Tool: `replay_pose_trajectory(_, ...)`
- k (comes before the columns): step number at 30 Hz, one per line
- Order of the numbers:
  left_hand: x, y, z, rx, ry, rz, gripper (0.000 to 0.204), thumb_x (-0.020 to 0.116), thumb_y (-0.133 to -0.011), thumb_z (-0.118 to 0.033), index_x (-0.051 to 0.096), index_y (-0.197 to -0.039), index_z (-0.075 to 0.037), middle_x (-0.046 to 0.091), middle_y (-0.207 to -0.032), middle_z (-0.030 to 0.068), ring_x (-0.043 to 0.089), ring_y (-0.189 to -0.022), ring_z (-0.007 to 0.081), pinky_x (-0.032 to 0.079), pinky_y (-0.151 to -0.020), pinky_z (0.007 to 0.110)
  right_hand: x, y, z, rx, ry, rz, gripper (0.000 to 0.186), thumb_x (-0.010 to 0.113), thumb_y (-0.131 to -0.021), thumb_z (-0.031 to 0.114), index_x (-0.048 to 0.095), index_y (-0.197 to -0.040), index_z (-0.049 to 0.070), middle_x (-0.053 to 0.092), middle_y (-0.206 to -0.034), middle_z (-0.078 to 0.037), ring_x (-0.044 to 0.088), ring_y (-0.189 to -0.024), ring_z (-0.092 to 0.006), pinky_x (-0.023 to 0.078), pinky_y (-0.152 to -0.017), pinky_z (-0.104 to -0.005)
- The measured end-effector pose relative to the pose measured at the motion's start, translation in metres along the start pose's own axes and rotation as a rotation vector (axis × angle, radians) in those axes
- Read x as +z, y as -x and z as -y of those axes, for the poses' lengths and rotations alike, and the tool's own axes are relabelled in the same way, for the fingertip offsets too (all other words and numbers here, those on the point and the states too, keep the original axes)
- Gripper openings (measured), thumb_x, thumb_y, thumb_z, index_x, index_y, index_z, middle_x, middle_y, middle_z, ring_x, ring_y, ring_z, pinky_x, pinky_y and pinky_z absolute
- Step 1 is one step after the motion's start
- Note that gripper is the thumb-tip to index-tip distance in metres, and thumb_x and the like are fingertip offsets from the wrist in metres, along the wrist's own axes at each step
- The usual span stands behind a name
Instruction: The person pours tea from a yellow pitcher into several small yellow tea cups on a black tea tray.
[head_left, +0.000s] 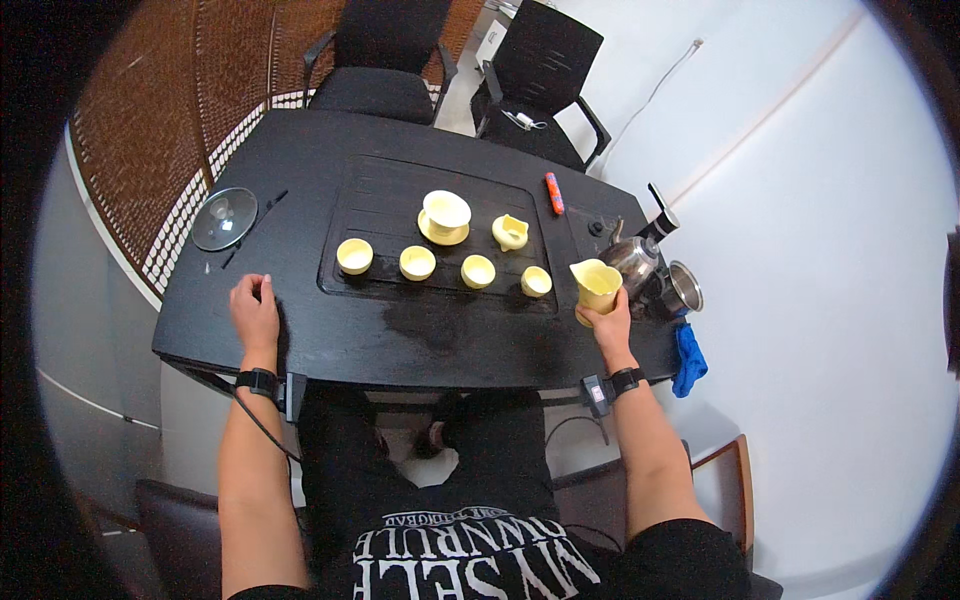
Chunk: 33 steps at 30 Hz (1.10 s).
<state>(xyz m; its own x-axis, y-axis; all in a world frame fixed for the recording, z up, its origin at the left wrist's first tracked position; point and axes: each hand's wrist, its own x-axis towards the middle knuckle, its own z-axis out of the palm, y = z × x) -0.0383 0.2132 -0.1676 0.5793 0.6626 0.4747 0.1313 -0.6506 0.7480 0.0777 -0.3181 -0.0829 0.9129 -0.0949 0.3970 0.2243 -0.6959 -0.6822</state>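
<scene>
My right hand (608,315) grips a pale yellow pitcher (598,280) above the table's right side, just in front of a steel kettle. My left hand (254,305) rests at the left near edge, fingers curled, nothing visible in it. Four small yellow cups (354,257) form a row along the near side of a black tea tray (370,200). Behind them are a lidded yellow bowl on a saucer (446,215) and a small yellow strainer piece (510,234).
On the black table (220,320) are a glass lid (224,218), dark sticks, a red tube (555,192), the kettle (630,255) and a steel pot (683,290). A blue cloth (690,360) hangs at the right edge. Two chairs (540,60) stand behind; a white wall borders the right.
</scene>
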Motion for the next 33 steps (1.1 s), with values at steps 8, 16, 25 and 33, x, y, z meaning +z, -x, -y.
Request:
replay_pose_trajectory(8, 0.006, 0.000, 0.011, 0.023, 0.021, -0.034, 0.019, 0.058, -0.086, -0.020, 0.057, -0.081, -0.002, 0.058, -0.080, 0.0112, 0.051, -0.082, 0.0279, 0.041, -0.074, 0.038, -0.004, -0.012, 0.006, -0.092, 0.054, -0.018, 0.074, 0.078, -0.061, 0.005, 0.043, -0.125, 0.001, 0.055, -0.116, -0.013, 0.054, -0.107, -0.0252, 0.041, -0.093, -0.0330)
replay_pose_trajectory(16, 0.002, 0.001, 0.000, 0.019, 0.010, -0.063, 0.022, 0.058, -0.087, -0.022, 0.057, -0.079, -0.002, 0.058, -0.078, 0.0112, 0.051, -0.080, 0.0278, 0.041, -0.073, 0.038, -0.008, -0.024, 0.011, -0.088, 0.033, 0.021, 0.075, 0.079, -0.058, 0.008, 0.045, -0.125, 0.003, 0.056, -0.117, -0.015, 0.054, -0.109, -0.0285, 0.041, -0.093, -0.0345)
replay_pose_trajectory(25, -0.001, 0.002, -0.002, 0.021, -0.018, -0.063, 0.024, 0.058, -0.087, -0.025, 0.057, -0.080, -0.002, 0.059, -0.080, 0.0120, 0.052, -0.083, 0.0295, 0.041, -0.075, 0.040, -0.008, -0.032, 0.025, -0.126, 0.092, 0.051, 0.074, 0.079, -0.057, 0.009, 0.046, -0.123, 0.003, 0.057, -0.115, -0.015, 0.055, -0.108, -0.0283, 0.043, -0.092, -0.0349)
replay_pose_trajectory(33, 0.000, 0.001, 0.000, -0.005, -0.028, -0.041, 0.025, 0.057, -0.087, -0.025, 0.058, -0.081, -0.001, 0.060, -0.082, 0.0122, 0.052, -0.084, 0.0296, 0.041, -0.076, 0.040, -0.010, -0.033, 0.030, -0.127, 0.059, 0.075, 0.071, 0.079, -0.057, 0.008, 0.047, -0.121, 0.003, 0.059, -0.111, -0.014, 0.057, -0.104, -0.0281, 0.043, -0.091, -0.0347)
